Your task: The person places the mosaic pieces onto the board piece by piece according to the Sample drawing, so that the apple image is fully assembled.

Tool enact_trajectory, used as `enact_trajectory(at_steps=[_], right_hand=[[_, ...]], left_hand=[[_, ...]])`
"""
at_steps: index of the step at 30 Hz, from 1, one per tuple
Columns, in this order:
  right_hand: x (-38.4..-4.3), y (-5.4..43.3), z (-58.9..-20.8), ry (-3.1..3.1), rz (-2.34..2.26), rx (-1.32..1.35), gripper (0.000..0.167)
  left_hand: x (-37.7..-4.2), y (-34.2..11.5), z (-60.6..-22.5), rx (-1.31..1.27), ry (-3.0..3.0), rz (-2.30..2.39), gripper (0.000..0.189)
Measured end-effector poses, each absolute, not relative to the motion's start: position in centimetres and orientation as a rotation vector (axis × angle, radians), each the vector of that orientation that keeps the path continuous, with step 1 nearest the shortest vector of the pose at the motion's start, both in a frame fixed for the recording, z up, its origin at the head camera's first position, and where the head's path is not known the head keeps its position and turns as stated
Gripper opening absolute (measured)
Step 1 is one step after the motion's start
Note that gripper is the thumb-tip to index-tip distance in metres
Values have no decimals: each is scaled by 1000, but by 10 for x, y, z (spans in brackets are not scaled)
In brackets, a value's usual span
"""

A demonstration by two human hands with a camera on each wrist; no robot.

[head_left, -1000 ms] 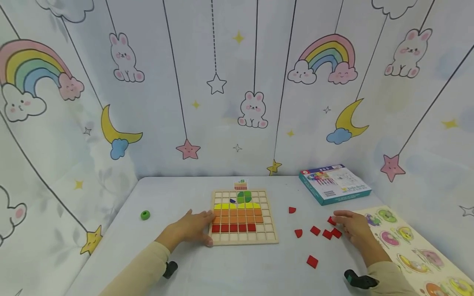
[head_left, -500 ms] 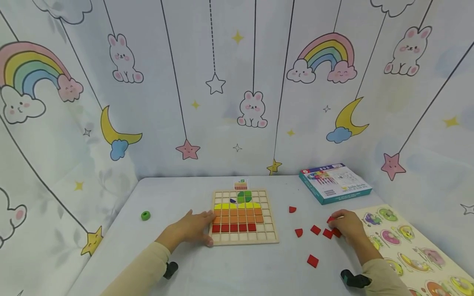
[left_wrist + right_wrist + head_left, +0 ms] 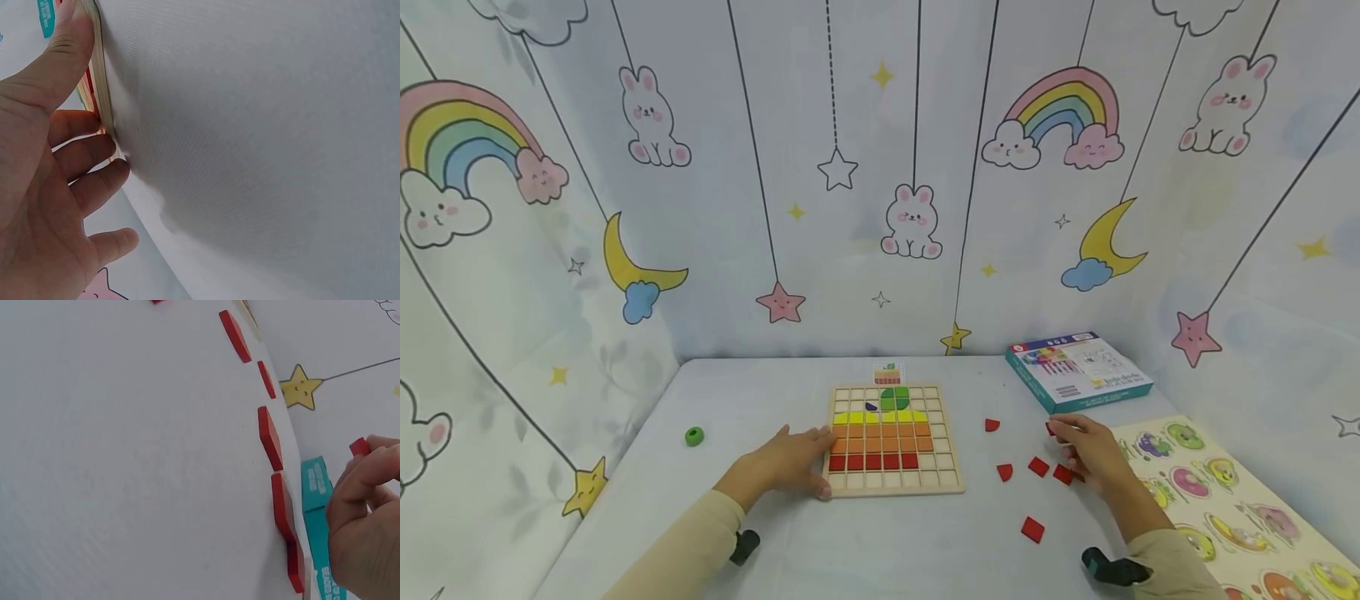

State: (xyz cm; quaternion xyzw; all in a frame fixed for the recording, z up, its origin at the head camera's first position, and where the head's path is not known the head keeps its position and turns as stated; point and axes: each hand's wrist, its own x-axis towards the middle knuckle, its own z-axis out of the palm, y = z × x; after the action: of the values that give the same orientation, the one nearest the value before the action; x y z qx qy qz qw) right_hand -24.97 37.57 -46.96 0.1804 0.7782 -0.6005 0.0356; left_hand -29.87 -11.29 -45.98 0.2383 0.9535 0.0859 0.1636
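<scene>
My left hand (image 3: 793, 458) rests against the left side of a wooden grid board (image 3: 944, 461), its thumb at the near corner. In the left wrist view, the thumb (image 3: 59, 59) and fingertips lie along the board's edge. Red, orange, yellow and green tiles, plus a small dark blue piece (image 3: 871, 407), fill part of the grid. At the right, my right hand (image 3: 1096, 454) pinches a small red tile (image 3: 359, 447), raised over the table. Below that hand lie red square tiles (image 3: 1038, 467), one partly covered by it. Two rounded red pieces (image 3: 992, 426) lie nearer the board.
Behind the board is a small picture card (image 3: 889, 374). A teal-sided box (image 3: 1078, 373) lies at the back right. Along the right side is a sheet of fruit pictures (image 3: 1225, 500). One red square (image 3: 1033, 530) sits nearer the front; a green bead (image 3: 694, 436) is at the left.
My right hand has reached into the red tiles, taken one between its fingertips, and moved it up and leftward. The left hand has stayed at the board.
</scene>
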Motion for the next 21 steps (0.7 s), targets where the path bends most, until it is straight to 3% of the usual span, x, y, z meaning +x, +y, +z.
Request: enact_trajectory(at_steps=[9, 15, 21], right_hand=[[-255, 344, -462, 2111, -2188, 434, 51], [-262, 313, -459, 2104, -2136, 344, 57], [-268, 270, -465, 2217, -1933, 316, 46]], left_hand=[[-298, -113, -460, 693, 2722, 228, 96], [-300, -114, -461, 715, 2730, 223, 95], [-300, -114, -461, 715, 2724, 253, 95]])
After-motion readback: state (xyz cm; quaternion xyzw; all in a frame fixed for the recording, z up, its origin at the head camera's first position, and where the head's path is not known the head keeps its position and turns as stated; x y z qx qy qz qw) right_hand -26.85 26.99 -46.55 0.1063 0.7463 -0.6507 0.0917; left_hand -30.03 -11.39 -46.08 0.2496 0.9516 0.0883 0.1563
